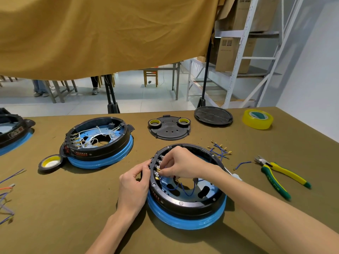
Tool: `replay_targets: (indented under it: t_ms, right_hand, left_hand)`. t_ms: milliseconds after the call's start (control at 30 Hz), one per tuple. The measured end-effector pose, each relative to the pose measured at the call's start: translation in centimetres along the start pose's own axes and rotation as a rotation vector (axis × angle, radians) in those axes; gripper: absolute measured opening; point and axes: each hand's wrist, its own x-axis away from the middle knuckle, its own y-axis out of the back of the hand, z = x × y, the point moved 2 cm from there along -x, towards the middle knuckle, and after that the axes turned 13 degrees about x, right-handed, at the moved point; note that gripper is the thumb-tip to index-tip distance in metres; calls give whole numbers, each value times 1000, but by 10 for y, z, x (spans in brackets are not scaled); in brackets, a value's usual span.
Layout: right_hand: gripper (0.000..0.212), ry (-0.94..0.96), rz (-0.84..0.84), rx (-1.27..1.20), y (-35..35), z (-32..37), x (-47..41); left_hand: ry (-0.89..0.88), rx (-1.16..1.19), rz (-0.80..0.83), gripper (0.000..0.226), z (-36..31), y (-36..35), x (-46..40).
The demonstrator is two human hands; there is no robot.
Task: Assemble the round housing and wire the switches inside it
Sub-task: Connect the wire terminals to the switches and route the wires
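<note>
Right hand [180, 163] pinched a connector at black round housing's [190, 202] nine-o'clock switches [158, 168] | left hand [134, 182] gripped rim | loose blue wires [221, 150] at two o'clock: wiring partly done

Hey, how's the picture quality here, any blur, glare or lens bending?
Head view: wide-angle bending curves the table edge and the shelf rack; soft even light, faint shadows under the housing; mild glare on its blue rim; left hand and right hand sharp.

Black housing [185, 202], blue base ring [185, 220]; blue wires [185, 191]; olive tablecloth [73, 208]; yellow-green pliers [280, 175].
</note>
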Motion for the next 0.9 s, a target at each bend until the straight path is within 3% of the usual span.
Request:
replay_targets:
  t_ms: [567,633,767,900]
  right_hand:
    - [27,-13,167,-286,21,-33,32]
    - [29,-47,206,-351,28,-35,34]
    - [22,-23,323,-293,37,-38,35]
    - [28,-34,386,-226,32,-33,33]
  left_hand:
    - [-66,-79,1,32,-10,1,-6]
    - [-91,-92,132,31,-22,3,-18]
    - [-75,-353,481,18,-37,-4,-34]
    - [-83,-580,635,15,-45,-12,-45]
